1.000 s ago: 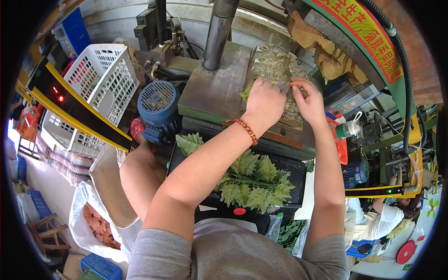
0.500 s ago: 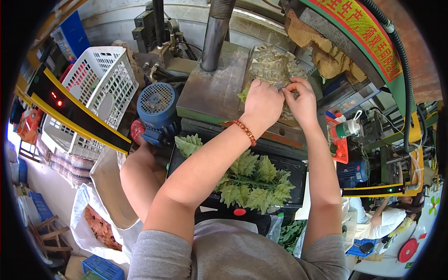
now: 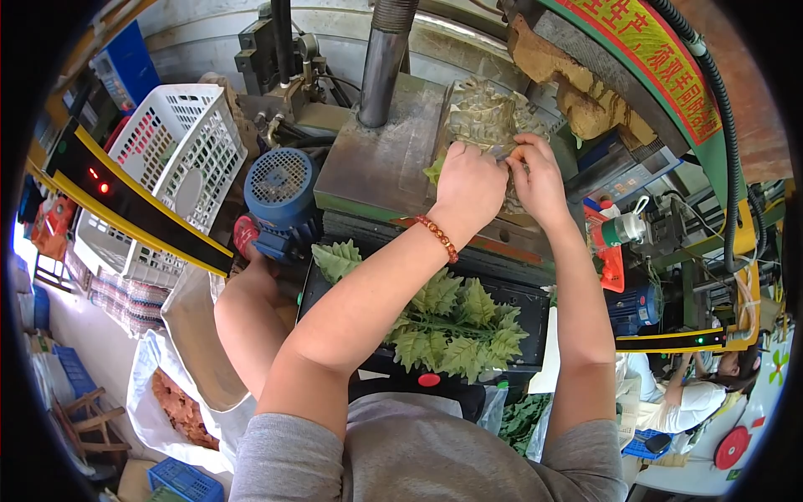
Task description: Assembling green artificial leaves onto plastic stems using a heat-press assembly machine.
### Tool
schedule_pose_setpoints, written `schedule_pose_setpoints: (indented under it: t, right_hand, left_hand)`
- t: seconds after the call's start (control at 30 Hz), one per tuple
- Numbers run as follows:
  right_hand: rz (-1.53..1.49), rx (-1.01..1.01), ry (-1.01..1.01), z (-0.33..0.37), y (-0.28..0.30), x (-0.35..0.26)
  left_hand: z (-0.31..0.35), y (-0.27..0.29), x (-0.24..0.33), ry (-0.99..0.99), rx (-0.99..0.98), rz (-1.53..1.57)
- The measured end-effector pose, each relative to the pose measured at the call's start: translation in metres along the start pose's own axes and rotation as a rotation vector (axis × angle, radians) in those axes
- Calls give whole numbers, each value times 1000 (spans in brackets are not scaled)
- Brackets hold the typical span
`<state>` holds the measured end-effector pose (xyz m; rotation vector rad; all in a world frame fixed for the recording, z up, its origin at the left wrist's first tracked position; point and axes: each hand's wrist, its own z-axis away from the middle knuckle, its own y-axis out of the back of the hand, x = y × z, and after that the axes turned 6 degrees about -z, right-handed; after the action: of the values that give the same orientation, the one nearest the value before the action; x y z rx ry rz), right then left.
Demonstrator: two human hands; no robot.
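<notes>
My left hand [image 3: 470, 186], with a beaded bracelet on its wrist, is closed over the near part of a metal mould [image 3: 485, 113] with raised leaf-like relief. The edge of a green artificial leaf [image 3: 434, 171] sticks out beside its knuckles. My right hand [image 3: 537, 181] is pinched right beside the left, thumb against fingers. Whatever small thing the fingertips hold is hidden. Below my forearms, a spray of green artificial leaves [image 3: 452, 335] rests on a black tray [image 3: 535, 322] near my body.
The mould sits on the steel press bed [image 3: 393, 159], beside a thick steel column [image 3: 387, 79]. A rough tan block [image 3: 577, 92] hangs above. Yellow-black light bars [image 3: 142, 205] flank both sides. A blue motor [image 3: 283, 188] and white basket [image 3: 201, 142] stand left. A person [image 3: 690, 402] sits at right.
My right hand's fingers have shifted slightly up and spread a little from the left hand's. The left hand stays nearly in place, and the leaf spray has not moved.
</notes>
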<state>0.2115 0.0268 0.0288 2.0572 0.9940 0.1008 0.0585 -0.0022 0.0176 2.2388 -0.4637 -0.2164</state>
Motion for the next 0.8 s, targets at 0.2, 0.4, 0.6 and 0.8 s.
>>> schedule_pose_setpoints:
  t: [0.2,0.4,0.6,0.8]
  right_hand:
    - [12,-12,3,-2,-1,-1]
    - [60,16,-41,0,-1,-1]
    - [-228,209,-192,12,11,-6]
    - [-321,221,-366,33,15,10]
  left_hand:
    - [-1,0,1,0,-23,-15]
    - [-3,-1,3,-7,1,-16]
    - [-6,1,7,-11,7,2]
    - [-5,6,5,14,102,1]
